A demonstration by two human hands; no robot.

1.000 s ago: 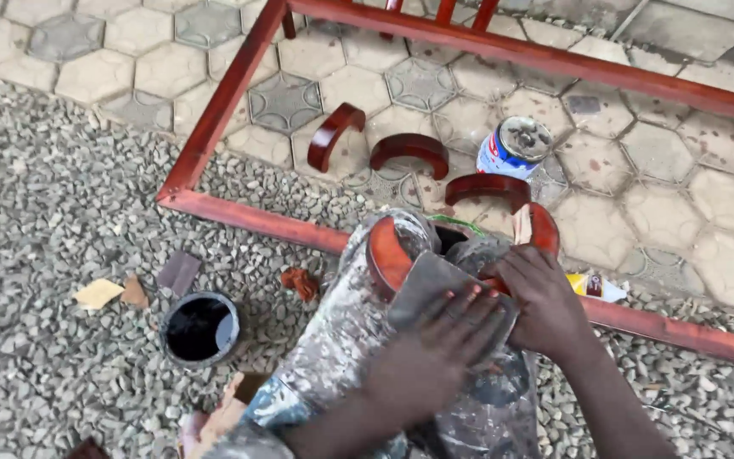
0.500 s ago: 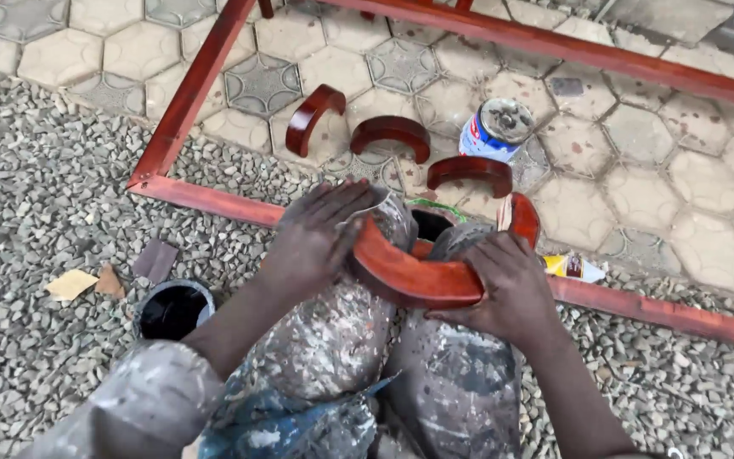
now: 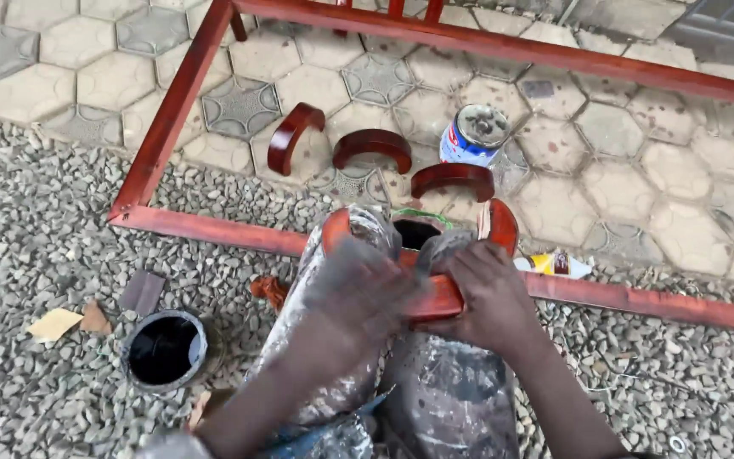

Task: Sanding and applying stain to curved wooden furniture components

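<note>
Clearly glossy reddish-brown, the curved wooden piece (image 3: 435, 297) arcs across paint-spattered knees (image 3: 443, 399).

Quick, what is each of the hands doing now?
Left hand: blurred, on the curved red piece; grip cannot be told.
Right hand: closed, holding the curved red piece.

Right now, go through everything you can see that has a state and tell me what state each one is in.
Left hand: motion-blurred, on the curved piece.
Right hand: gripping the curved piece.
Curved piece: red-brown, held across the knees.
Three arcs: on the pavers, apart from one another.
Tin: upright, lid on.
Black pot: open, dark inside, on gravel.
Red frame: flat on the ground.
Trousers: paint-spattered.
</note>
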